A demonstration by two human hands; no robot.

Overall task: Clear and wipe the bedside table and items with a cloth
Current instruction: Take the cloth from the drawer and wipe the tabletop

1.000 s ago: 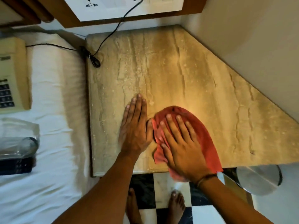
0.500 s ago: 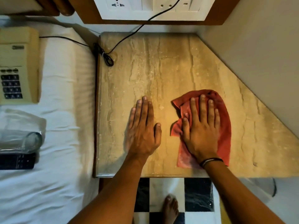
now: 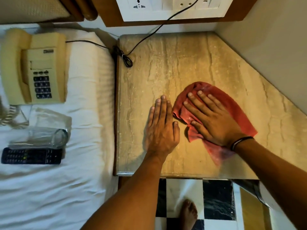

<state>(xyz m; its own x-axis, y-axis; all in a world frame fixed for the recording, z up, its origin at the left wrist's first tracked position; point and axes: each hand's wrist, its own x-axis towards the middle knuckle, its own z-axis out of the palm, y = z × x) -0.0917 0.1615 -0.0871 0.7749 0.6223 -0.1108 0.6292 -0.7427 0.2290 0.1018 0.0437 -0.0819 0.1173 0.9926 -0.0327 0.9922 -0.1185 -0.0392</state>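
The bedside table [image 3: 166, 63] has a bare beige marble top with a slanted right edge. A red cloth [image 3: 235, 107] lies on its middle right part. My right hand [image 3: 211, 118] presses flat on the cloth, fingers spread and pointing up-left. My left hand [image 3: 162, 128] rests flat on the marble just left of the cloth, fingers together, holding nothing. On the white bed to the left lie a beige telephone [image 3: 34, 67], a clear glass [image 3: 48, 136] on its side and a dark remote control [image 3: 31, 156].
A black cable [image 3: 126, 58] runs from the wall socket panel [image 3: 166, 7] across the table's back left corner to the telephone. A wall borders the table's right side. Black-and-white floor tiles [image 3: 217, 200] and my foot [image 3: 188, 213] show below the front edge.
My right hand has swept the cloth from the front centre out to the right and now back left and a little farther in. My left hand has stayed flat in place.
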